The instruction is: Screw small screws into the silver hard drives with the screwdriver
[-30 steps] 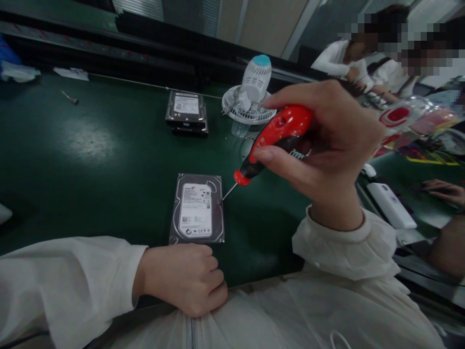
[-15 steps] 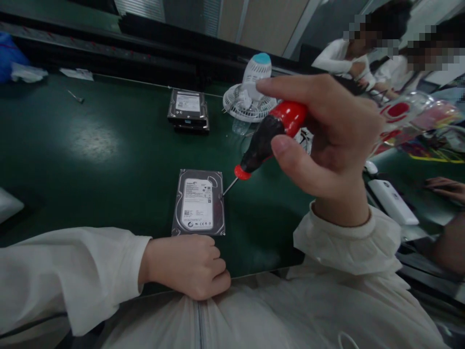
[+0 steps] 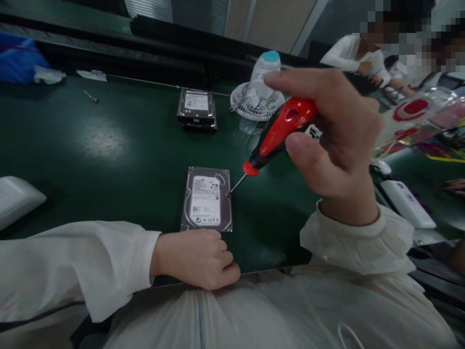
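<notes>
Right hand (image 3: 337, 145) has its grip wrapped tight round the red screwdriver (image 3: 281, 131), tip at the right edge of the hard drive (image 3: 208, 199), which lies flat, label up, on the green surface (image 3: 109, 145) near the person. Left hand (image 3: 198, 259) is curled into a fist pinching nothing, knuckles touching the drive's near edge. Risk, as I judge it: the shaft is slanted and the drive is braced from one side only, so the tip could slip out, scratch the lid or shove the drive sideways.

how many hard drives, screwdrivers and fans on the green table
hard drives: 3, the front drive and a stack of two
screwdriver: 1, in the right hand
fan: 1
total: 5
</notes>
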The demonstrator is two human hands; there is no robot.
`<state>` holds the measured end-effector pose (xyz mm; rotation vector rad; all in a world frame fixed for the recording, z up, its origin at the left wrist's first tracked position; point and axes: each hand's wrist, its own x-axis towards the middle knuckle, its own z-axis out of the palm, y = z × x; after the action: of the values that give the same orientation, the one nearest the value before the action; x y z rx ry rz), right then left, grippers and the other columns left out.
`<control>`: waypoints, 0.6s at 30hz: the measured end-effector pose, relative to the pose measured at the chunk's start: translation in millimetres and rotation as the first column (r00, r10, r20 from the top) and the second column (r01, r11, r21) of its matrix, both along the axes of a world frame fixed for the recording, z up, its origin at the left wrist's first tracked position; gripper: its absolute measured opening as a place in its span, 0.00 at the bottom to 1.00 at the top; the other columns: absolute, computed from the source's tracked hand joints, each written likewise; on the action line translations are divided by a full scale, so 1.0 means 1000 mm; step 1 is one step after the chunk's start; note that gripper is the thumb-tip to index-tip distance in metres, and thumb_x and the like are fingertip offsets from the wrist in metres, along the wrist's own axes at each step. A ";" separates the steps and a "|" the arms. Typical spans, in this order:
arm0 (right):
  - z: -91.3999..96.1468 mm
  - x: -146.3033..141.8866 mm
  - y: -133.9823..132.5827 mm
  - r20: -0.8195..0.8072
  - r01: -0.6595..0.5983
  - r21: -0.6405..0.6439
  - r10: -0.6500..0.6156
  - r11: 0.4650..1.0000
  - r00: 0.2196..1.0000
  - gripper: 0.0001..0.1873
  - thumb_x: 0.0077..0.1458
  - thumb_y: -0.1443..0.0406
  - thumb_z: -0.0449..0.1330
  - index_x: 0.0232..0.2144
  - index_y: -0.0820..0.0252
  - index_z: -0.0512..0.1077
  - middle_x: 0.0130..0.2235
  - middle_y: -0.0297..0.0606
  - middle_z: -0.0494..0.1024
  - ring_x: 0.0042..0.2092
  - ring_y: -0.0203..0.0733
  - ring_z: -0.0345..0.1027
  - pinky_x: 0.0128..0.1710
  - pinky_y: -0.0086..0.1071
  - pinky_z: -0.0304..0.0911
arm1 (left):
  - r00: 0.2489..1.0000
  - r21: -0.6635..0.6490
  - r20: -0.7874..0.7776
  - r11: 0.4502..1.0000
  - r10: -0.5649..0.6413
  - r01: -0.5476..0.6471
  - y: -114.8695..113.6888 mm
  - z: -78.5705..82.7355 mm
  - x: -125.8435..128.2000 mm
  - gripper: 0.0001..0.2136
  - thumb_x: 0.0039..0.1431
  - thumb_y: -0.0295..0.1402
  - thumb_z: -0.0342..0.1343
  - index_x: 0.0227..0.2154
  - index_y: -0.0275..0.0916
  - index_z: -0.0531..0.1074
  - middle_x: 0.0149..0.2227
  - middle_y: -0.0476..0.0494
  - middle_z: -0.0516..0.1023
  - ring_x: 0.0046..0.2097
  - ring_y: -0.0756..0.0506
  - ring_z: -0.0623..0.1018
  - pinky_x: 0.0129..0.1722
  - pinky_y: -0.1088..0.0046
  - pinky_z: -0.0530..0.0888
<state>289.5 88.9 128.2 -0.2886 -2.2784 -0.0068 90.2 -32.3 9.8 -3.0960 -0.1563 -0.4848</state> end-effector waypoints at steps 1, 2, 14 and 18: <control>0.000 0.000 0.001 -0.009 0.012 0.015 -0.012 1.000 1.000 0.25 0.60 0.57 0.57 0.59 0.52 0.72 0.57 0.33 0.77 0.53 0.39 0.74 0.48 0.32 0.70 | 1.000 -0.001 -0.003 1.000 0.007 -0.007 0.000 0.000 0.000 0.05 0.66 0.28 0.56 0.35 0.35 0.76 0.23 0.48 0.74 0.24 0.47 0.73 0.21 0.65 0.66; -0.001 0.000 0.001 -0.025 0.025 0.036 -0.024 0.999 0.999 0.25 0.59 0.57 0.59 0.58 0.51 0.72 0.56 0.33 0.78 0.53 0.39 0.74 0.47 0.31 0.70 | 1.000 -0.001 -0.003 1.000 0.013 -0.013 0.000 0.000 0.000 0.06 0.66 0.27 0.55 0.35 0.35 0.76 0.23 0.48 0.74 0.24 0.47 0.73 0.22 0.65 0.67; 0.004 0.006 -0.001 0.080 0.042 0.030 -0.044 0.999 0.996 0.26 0.61 0.58 0.56 0.61 0.50 0.69 0.60 0.29 0.75 0.55 0.39 0.72 0.57 0.34 0.68 | 1.000 -0.028 0.016 1.000 0.015 -0.014 0.001 0.003 0.000 0.06 0.67 0.27 0.55 0.35 0.34 0.75 0.25 0.47 0.74 0.26 0.47 0.73 0.24 0.66 0.66; 0.003 0.007 -0.002 0.060 0.120 0.087 -0.126 0.989 0.990 0.24 0.56 0.54 0.64 0.52 0.57 0.74 0.51 0.34 0.79 0.50 0.43 0.72 0.54 0.36 0.67 | 1.000 -0.056 -0.019 0.998 0.024 -0.025 0.002 0.003 0.002 0.06 0.67 0.27 0.54 0.35 0.35 0.75 0.25 0.48 0.74 0.25 0.47 0.73 0.24 0.66 0.66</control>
<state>296.7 87.0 131.3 -0.3895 -2.3145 -0.1769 91.9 -30.2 12.5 -3.1477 -0.2110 -0.4595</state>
